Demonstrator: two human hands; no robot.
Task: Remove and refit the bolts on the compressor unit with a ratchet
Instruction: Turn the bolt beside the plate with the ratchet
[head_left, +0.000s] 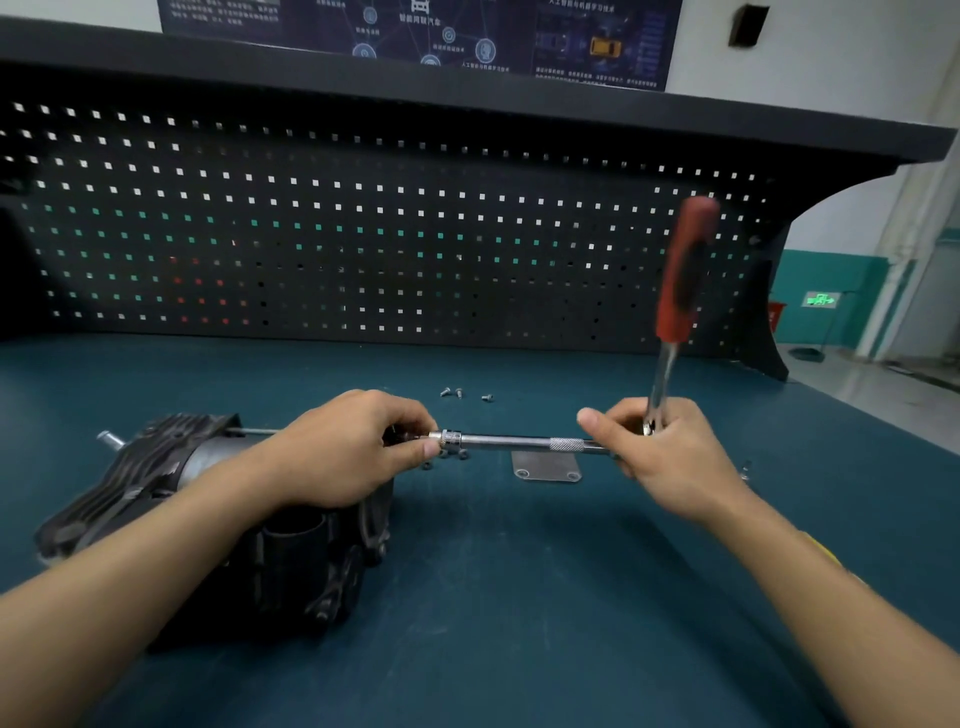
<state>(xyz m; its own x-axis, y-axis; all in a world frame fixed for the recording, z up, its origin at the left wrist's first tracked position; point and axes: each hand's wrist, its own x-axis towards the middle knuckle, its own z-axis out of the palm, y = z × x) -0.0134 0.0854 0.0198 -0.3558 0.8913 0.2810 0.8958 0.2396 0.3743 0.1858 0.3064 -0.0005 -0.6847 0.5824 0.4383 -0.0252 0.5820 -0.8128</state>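
- Compressor unit (171, 467) lies on the desk (519, 597), its right end under the left hand (337, 452).
- Extension bar (519, 442) runs level, straight out right of the unit. Left fingers (415, 453) pinch the socket (451, 438); cannot tell if it holds a bolt.
- Right hand (670, 457) grips the ratchet (683, 270) head, handle upright.
- Loose bolts (460, 393) behind the bar, plate (546, 466) beneath it; neither looks to block the swing.

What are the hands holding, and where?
The left hand pinches the socket end of the extension bar; the right hand grips the ratchet at its head.
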